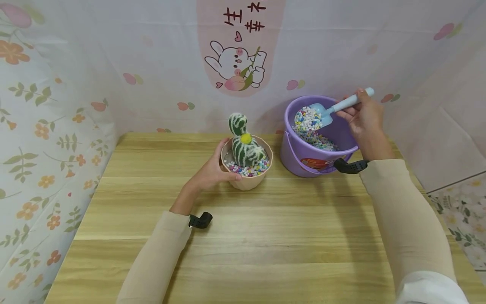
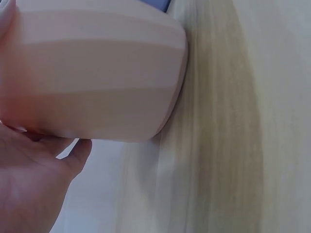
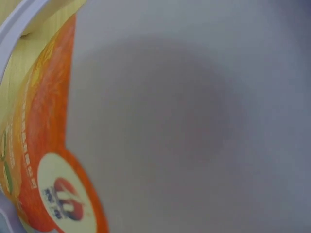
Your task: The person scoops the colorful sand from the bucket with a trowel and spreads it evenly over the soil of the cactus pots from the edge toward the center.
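My right hand (image 1: 363, 115) grips the loaded blue scoop (image 1: 322, 113) over the purple bucket (image 1: 303, 156); keep it level. Left hand (image 1: 212, 171) fingers curl round the pink pot (image 1: 248, 180), steadying.

Surface (image 1: 265, 236): pale wood grain, smooth, satin sheen under my hands. Pot (image 1: 248, 179): beige plastic, matt, faintly ribbed. Cactus (image 1: 244, 145): fuzzy knitted cloth. Bucket (image 1: 303, 158): purple plastic, glossy, paper label. Scoop (image 1: 334, 109): light blue smooth plastic. Pebbles (image 1: 309, 120): coloured, rough gravel.
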Motion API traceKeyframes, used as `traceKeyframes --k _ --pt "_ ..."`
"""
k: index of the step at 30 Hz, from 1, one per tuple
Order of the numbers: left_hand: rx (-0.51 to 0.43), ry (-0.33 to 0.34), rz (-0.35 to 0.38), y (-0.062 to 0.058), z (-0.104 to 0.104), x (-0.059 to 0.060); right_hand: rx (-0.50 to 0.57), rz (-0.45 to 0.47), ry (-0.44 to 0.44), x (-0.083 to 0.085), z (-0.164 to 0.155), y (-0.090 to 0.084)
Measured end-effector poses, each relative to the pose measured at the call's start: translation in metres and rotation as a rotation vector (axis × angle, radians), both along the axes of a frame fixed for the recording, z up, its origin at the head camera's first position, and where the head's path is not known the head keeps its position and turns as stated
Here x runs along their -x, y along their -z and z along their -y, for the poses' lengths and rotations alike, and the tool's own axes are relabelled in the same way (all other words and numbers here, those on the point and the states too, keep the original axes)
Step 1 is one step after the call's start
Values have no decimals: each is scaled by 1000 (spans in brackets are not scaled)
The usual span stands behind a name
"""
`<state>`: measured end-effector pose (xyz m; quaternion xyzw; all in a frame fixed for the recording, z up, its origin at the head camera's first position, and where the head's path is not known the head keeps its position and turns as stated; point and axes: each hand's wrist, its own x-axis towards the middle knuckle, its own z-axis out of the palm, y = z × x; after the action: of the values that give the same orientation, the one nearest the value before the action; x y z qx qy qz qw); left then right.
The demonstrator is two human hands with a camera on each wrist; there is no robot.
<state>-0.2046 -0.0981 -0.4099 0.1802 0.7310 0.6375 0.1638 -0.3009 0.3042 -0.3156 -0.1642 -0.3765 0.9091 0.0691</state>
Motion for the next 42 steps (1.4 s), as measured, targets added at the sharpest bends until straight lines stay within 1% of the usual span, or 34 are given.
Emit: traceKeyframes --k 7,11,15,18,21,26,29,31,33,36,42 --pt "-5 42 7 -3 2 4 89 41 11 -3 -5 -2" --pt "1 47 -1 -2 3 6 113 45 9 -5 -5 -3" --pt "16 38 -4 10 5 13 122 39 1 -9 0 -4" --pt "30 17 -6 19 6 15 126 28 -6 -13 5 -5" --pt "35 -10 -34 21 5 11 125 11 -13 -18 9 -5" --pt "72 -67 -83 20 0 2 151 -1 -18 -27 17 -6" --pt "102 -112 -99 20 -6 -2 182 -1 -23 -33 22 -6" --pt "101 -131 -113 20 -9 -2 195 -7 -34 -36 25 -6" --pt "92 -136 -116 21 -9 -2 206 -13 -44 -39 28 -5" --pt "93 -124 -107 21 -8 -1 203 -23 -55 -43 32 -4" --pt "130 -77 -85 18 -3 3 192 -20 -73 -50 39 -5"
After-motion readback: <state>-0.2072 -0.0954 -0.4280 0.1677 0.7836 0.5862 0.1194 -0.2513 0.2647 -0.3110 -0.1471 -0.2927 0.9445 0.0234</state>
